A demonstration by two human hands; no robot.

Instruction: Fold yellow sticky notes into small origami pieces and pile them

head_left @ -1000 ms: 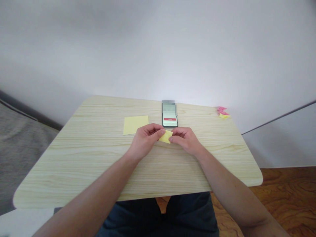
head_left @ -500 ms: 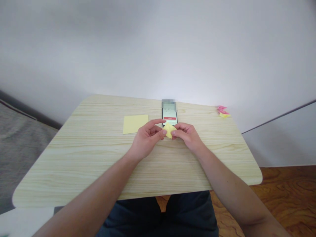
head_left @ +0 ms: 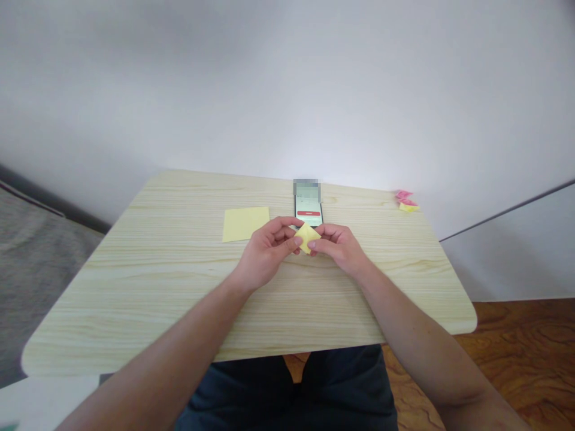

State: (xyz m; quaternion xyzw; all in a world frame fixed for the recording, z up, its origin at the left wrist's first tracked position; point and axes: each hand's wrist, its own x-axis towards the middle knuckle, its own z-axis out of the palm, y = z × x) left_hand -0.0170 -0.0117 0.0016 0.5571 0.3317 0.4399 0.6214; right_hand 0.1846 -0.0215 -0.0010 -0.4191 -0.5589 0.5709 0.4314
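Observation:
A small folded piece of yellow paper (head_left: 307, 234) is pinched between my two hands above the middle of the table, its corner pointing away from me. My left hand (head_left: 271, 245) grips its left side, thumb on top and fingers partly behind it. On the right side, my right hand (head_left: 338, 242) holds it the same way, with the thumb pressed on its lower part. Just beyond the paper lies a phone (head_left: 308, 203) with a lit screen, its near end partly covered by my fingers. Flat yellow paper (head_left: 245, 224) rests left of the phone, close to my left hand.
Pink and yellow folded paper pieces (head_left: 405, 201) sit near the far right edge of the light wooden table (head_left: 171, 257). A white wall (head_left: 287, 90) rises behind the table. Grey fabric (head_left: 40, 263) is at the left.
My right thumb has shifted slightly left and down over the folded paper, which now shows a more even diamond shape. Both hands keep their hold in nearly the same place.

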